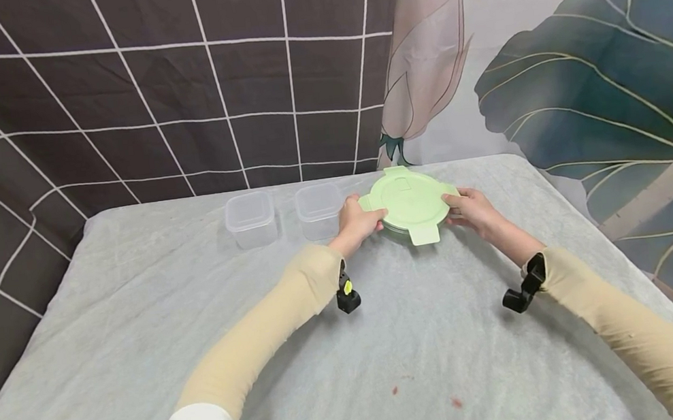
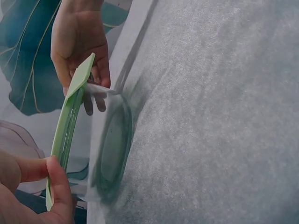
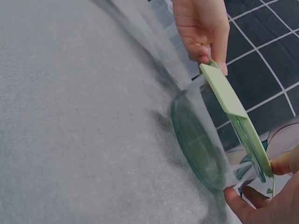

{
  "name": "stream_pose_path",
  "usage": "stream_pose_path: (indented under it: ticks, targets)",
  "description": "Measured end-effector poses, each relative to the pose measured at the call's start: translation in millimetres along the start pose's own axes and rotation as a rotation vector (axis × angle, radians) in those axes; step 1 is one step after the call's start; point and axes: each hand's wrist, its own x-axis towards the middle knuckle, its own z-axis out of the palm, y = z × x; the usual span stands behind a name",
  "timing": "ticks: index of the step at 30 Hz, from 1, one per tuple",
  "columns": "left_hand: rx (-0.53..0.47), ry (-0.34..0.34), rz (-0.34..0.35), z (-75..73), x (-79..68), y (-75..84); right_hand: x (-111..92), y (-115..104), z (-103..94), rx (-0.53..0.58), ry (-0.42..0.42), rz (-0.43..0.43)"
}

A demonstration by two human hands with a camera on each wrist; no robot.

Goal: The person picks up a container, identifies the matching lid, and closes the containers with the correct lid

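Observation:
A round clear glass container (image 3: 198, 142) with a light green lid (image 1: 412, 200) is between both hands at the back right of the table. The lid's side flaps stick out flat, and the near flap (image 1: 424, 235) points toward me. My left hand (image 1: 359, 221) pinches the left flap between thumb and fingers. On the opposite side, my right hand (image 1: 473, 210) grips the rim, its thumb on the lid and its fingers lower, against the glass. In the wrist views the container's base is close over the grey cloth.
Two clear square plastic boxes with lids, a left one (image 1: 251, 219) and a right one (image 1: 316, 208), stand left of the container. Grey cloth (image 1: 154, 291) covers the table, with small reddish marks (image 1: 457, 403) near the front. A dark checked curtain (image 1: 175, 83) hangs behind.

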Motion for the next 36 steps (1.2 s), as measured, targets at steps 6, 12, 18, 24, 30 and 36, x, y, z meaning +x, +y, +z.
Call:
stream_pose_path:
  ticks: [6,12,18,24,30,36]
  targets:
    - [0.072,-0.017,0.017,-0.2,-2.5,0.2,0.1,-1.2,-0.6,-0.046,-0.029,0.007]
    - [0.288,-0.066,0.092,-3.0,-10.5,1.5,1.4,-3.0,-1.5,-0.117,-0.054,0.028]
    - [0.700,-0.061,0.237,-7.4,-30.0,16.2,2.2,-5.5,-1.1,-0.175,-0.053,0.052]
    - [0.980,0.071,0.490,-2.9,-38.5,30.4,1.8,-11.2,0.9,-0.255,0.017,0.030]
    - [1.087,-0.074,0.694,8.2,-16.9,24.0,8.3,-15.6,-2.7,-0.469,0.186,-0.155]
    - [1.046,-0.228,0.765,20.6,-0.5,15.7,26.1,-22.0,-6.5,-0.585,0.273,-0.358]
